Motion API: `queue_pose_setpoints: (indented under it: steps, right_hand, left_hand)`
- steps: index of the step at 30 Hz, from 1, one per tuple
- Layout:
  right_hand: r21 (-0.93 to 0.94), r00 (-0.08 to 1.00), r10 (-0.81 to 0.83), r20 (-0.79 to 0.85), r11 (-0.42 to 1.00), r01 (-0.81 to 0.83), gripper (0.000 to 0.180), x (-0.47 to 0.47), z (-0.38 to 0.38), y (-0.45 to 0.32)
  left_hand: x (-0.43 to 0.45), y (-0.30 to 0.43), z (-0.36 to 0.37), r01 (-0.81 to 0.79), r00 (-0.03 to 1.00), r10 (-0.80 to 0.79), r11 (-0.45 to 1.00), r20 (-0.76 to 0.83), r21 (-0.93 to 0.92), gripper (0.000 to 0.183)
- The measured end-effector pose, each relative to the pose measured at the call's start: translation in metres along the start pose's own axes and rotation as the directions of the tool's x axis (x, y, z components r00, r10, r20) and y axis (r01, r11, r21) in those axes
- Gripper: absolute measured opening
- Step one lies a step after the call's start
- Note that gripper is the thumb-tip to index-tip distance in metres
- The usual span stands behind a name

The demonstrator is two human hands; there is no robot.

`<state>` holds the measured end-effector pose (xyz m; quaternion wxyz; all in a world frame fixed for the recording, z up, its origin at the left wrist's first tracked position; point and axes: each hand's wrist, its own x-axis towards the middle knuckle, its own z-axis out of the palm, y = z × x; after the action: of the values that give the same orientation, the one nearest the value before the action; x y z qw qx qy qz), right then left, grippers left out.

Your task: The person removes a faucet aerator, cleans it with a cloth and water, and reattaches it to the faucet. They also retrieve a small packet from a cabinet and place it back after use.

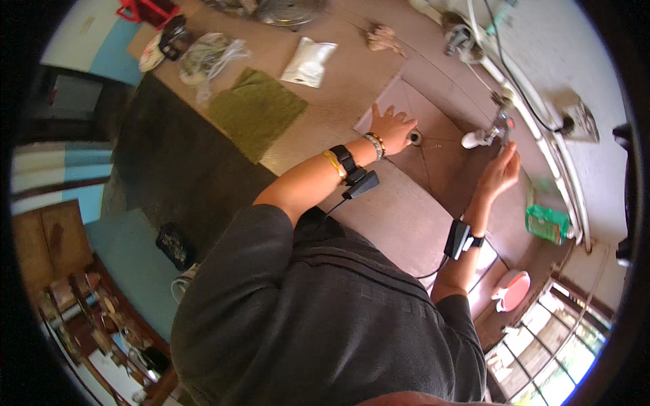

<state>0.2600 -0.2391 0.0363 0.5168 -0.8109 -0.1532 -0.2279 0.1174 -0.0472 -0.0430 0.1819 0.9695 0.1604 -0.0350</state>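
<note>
My left hand [391, 129] is over the near left part of a pinkish tiled sink [436, 167], fingers spread, with its fingertips beside the round drain hole [415, 137]. It wears bracelets and a black strap. At the wall side of the sink, my right hand [500, 170] has its fingers closed at the handle of a metal tap [497, 127]; the fingers partly hide the grip. A white spout end [473, 139] points over the sink. Whether water runs is not clear.
Left of the sink lie a green cloth [256, 114], a white pouch [310, 63], a crumpled brown cloth [384, 39] and a plastic bag [208, 58]. White pipes [546, 137] run along the wall. Beyond my right arm are a green basket [547, 224] and a red-and-white item [512, 290].
</note>
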Motion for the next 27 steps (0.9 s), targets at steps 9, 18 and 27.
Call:
queue_pose_setpoints:
  steps: [9, 18, 27]
  right_hand:
    - [0.111, 0.995, 0.079, 0.066, 0.990, -0.086, 0.035, -0.014, -0.002, 0.002]
    - [0.037, 0.690, 0.566, 0.451, 0.761, -0.648, 0.038, -0.096, 0.022, 0.046]
    - [-0.164, 0.739, -0.054, 0.671, 0.962, 0.220, 0.019, -0.119, 0.088, -0.045]
  left_hand:
    - [0.003, -0.131, -0.011, 0.295, 0.664, -0.461, 0.885, -0.589, -0.360, 0.009]
    - [-0.028, -0.256, -0.051, 0.752, 0.389, -0.871, 0.489, -0.301, -0.442, 0.033]
    - [-0.025, -0.242, -0.057, 0.084, 0.705, -0.688, 0.324, -0.173, -0.942, 0.023]
